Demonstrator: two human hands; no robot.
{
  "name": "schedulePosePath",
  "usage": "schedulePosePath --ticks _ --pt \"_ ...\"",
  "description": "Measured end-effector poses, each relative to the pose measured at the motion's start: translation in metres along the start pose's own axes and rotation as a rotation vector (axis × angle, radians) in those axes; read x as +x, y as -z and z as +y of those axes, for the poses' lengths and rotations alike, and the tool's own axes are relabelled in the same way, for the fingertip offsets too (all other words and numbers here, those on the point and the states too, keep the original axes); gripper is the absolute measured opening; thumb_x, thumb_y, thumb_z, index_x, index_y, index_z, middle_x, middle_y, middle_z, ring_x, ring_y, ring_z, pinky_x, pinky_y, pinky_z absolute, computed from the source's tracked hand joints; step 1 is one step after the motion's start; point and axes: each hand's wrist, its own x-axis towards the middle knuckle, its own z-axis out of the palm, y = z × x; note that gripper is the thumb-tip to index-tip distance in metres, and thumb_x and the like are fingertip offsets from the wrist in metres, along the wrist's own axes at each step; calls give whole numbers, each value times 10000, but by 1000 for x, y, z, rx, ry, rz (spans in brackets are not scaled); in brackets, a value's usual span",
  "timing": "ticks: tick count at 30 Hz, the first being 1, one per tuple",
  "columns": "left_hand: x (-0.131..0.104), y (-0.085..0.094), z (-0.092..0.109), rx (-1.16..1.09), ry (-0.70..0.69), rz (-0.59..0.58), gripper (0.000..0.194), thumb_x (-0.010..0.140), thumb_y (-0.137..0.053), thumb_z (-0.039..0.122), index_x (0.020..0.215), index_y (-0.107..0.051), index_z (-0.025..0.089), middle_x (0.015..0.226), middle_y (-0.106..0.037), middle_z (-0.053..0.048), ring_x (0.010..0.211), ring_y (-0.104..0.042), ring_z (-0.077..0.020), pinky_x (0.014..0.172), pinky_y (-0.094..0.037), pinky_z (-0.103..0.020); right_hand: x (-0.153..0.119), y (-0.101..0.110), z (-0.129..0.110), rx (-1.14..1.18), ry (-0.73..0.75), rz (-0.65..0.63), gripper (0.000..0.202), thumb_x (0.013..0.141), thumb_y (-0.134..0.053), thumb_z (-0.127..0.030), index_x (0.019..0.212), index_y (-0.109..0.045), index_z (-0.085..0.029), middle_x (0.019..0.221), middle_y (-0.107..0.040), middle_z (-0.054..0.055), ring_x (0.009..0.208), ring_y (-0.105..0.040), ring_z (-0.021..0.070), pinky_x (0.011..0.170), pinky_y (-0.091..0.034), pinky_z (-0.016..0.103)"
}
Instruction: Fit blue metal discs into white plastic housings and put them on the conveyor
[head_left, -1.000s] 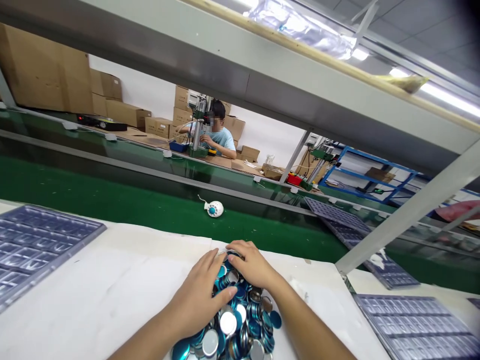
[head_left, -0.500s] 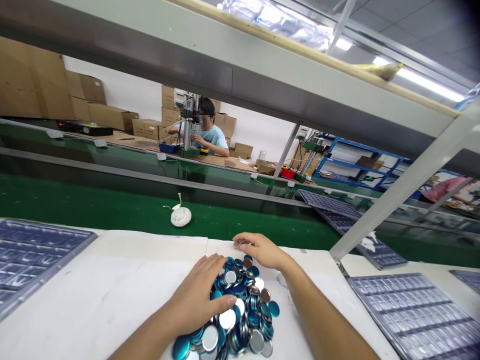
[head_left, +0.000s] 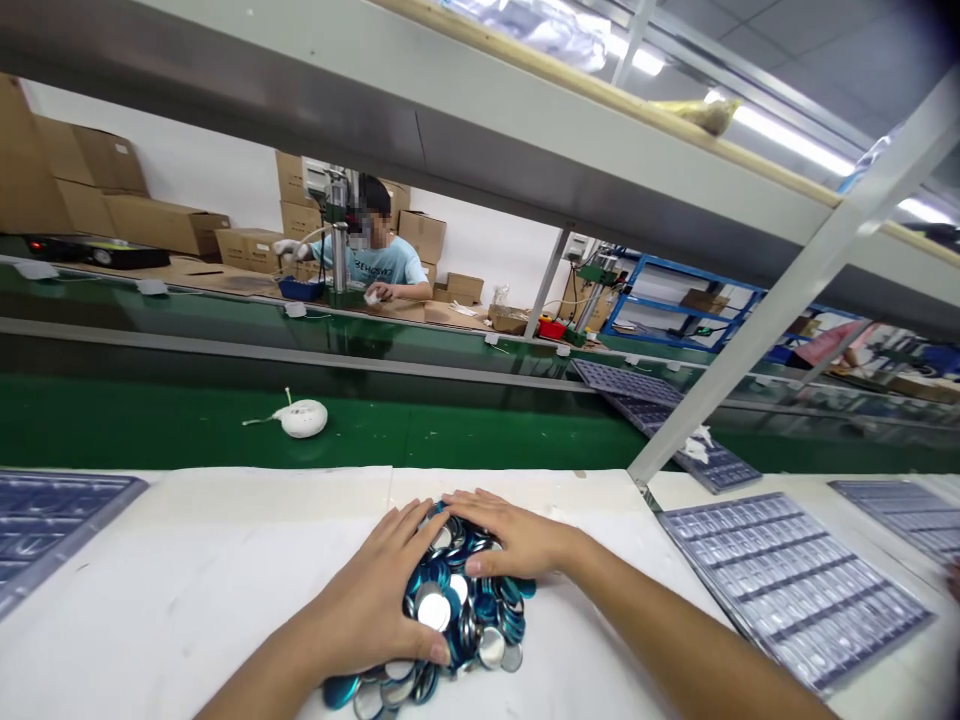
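Observation:
A heap of small round metal discs [head_left: 457, 600], some blue and some silver, lies on the white work surface [head_left: 202, 590]. My left hand [head_left: 367, 590] rests along the heap's left side, fingers stretched forward and thumb over the discs. Across the far right side of the pile lies my right hand [head_left: 510, 535], its fingers extended and touching the discs. The two hands' fingertips come close together at the far end of the heap. Part of the pile is hidden beneath both palms.
Clear plastic trays [head_left: 795, 590] lie at right, with another tray [head_left: 52, 530] at left. A white round object with strings [head_left: 304, 418] sits on the green conveyor [head_left: 420, 435]. A slanted post [head_left: 750, 360] and overhead shelf [head_left: 487, 130] frame the view. A co-worker [head_left: 382, 260] sits opposite.
My right hand has come down from beyond the heap onto its far right side. My left hand stays against the left side. The view has shifted to the right.

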Motion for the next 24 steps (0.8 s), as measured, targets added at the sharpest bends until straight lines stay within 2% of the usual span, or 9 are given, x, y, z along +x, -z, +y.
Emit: schedulePosePath --ticks 3,5,9,13,18,21,24 --pt "4 -3 -1 7 -31 50 1089 666 -769 641 1565 -302 240 1667 -215 -135 1525 -129 -401 1216 -152 -628 -12 -18 0 -24 0 71 929 853 -609 -691 1580 -273 -221 1639 -279 120 1520 -214 297 1249 -44 516" --pt "6 -3 1 3 -47 86 972 717 -739 614 1534 -380 229 1638 -302 -150 1502 -215 -412 1198 -217 -634 -15 -28 0 -51 1 132 995 814 -633 -718 1583 -261 -209 1637 -278 130 1517 -219 308 1248 -58 527" --pt "9 -2 8 -6 -89 145 785 772 -736 487 1465 -467 238 1529 -472 -137 1403 -403 -363 1157 -351 -553 -15 -40 2 -77 3 237 1012 765 -693 -714 1562 -314 -219 1599 -365 135 1473 -316 327 1226 -180 537" --pt "11 -3 11 -17 -108 190 629 805 -721 403 1382 -532 240 1390 -588 -112 1280 -515 -318 1079 -446 -481 -16 -42 3 -87 53 334 886 764 -714 -692 1475 -462 -227 1509 -501 130 1390 -438 320 1175 -302 494" --pt "13 -4 11 -29 -107 243 452 884 -627 441 1292 -602 250 1267 -665 -89 1181 -577 -303 994 -499 -455 -17 -41 1 -149 91 412 737 800 -724 -635 1387 -546 -226 1397 -610 120 1285 -539 299 1105 -371 461" --pt "15 -4 11 -29 -111 263 360 930 -550 444 1222 -653 260 1227 -691 -68 1153 -594 -289 984 -504 -439 -18 -39 -1 -173 92 441 543 873 -710 -520 1316 -595 -228 1292 -677 91 1179 -599 269 1037 -411 438" --pt "16 -3 10 -26 -102 279 367 988 -432 417 1239 -664 283 1221 -702 -53 1149 -604 -272 997 -502 -431 -20 -36 0 -183 74 472 318 960 -623 -375 1239 -637 -223 1187 -723 73 1089 -632 248 972 -440 425"
